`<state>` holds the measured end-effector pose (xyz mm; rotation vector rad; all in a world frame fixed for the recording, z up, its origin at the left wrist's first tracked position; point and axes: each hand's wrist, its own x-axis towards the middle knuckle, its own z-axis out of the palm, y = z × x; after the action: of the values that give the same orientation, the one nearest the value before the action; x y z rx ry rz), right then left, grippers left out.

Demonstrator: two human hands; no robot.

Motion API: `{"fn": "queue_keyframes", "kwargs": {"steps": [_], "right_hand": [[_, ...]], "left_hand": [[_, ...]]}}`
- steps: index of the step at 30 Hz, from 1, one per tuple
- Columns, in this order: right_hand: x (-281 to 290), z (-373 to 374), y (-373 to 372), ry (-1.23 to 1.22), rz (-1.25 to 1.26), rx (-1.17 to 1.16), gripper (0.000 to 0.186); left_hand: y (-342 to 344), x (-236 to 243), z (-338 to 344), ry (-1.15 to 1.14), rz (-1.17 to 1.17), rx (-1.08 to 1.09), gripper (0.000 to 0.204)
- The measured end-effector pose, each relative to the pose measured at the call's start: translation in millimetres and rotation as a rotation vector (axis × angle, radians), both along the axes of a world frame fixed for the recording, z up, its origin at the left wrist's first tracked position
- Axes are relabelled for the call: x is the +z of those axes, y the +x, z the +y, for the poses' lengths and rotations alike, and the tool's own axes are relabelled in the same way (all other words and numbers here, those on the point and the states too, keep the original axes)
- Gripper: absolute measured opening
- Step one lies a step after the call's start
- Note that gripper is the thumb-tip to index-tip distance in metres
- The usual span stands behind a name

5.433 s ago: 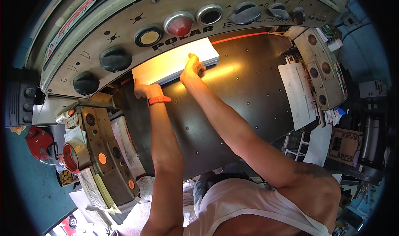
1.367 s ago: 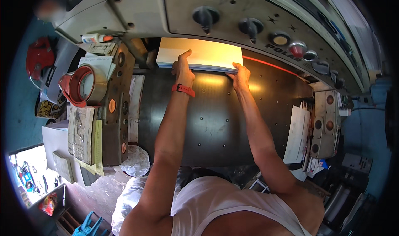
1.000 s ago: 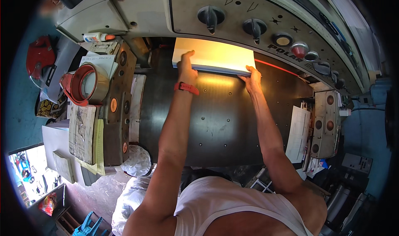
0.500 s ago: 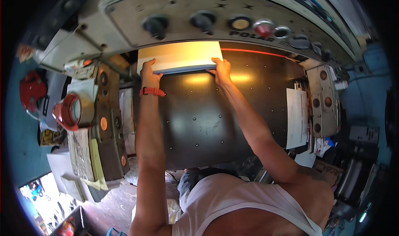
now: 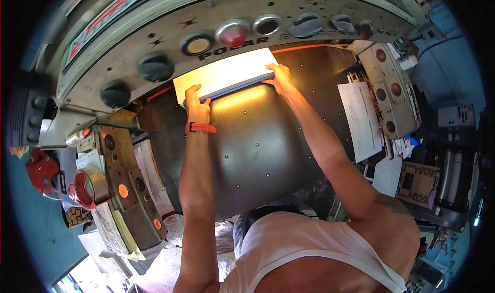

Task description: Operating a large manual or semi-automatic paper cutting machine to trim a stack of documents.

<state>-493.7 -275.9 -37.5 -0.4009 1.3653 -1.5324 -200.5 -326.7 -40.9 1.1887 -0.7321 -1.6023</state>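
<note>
A thick stack of white paper (image 5: 227,76) lies at the far side of the dark metal table, its far part up against the machine's front panel. Warm light shines brightly on its top sheet. My left hand (image 5: 196,103), with a red strap on the wrist, is closed on the near left corner. At the near right corner my right hand (image 5: 280,79) grips the stack, thumb on top. The undersides of my fingers are partly hidden by the paper.
The grey machine panel (image 5: 216,22) with knobs and buttons spans the far side. A red light line (image 5: 299,48) crosses the dark table (image 5: 252,159). Side blocks flank it, with tape rolls (image 5: 87,187) at left and a printed sheet (image 5: 360,123) at right.
The paper stack has moved right along the table in both hands, and the red line now shows on its left too. The head view has turned, so the panel appears tilted.
</note>
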Motion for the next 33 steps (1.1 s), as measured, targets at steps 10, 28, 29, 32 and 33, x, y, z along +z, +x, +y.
{"fn": "queue_keyframes", "kwargs": {"steps": [10, 28, 29, 32, 33], "right_hand": [[5, 66, 11, 0.172, 0.994, 0.308, 0.035], [-32, 45, 35, -0.137, 1.107, 0.265, 0.025], [-29, 53, 25, -0.126, 1.135, 0.067, 0.030], [-24, 68, -5, -0.073, 1.389, -0.201, 0.045], [-24, 66, -14, -0.088, 1.371, -0.141, 0.052]], "left_hand": [[8, 2, 41, 0.374, -0.083, 0.019, 0.062], [-4, -25, 54, -0.644, -0.987, 0.324, 0.034], [6, -22, 55, -0.641, -1.077, 0.407, 0.043], [35, -18, 47, -0.660, -1.170, 0.432, 0.061], [40, -19, 40, -0.624, -1.201, 0.244, 0.062]]}}
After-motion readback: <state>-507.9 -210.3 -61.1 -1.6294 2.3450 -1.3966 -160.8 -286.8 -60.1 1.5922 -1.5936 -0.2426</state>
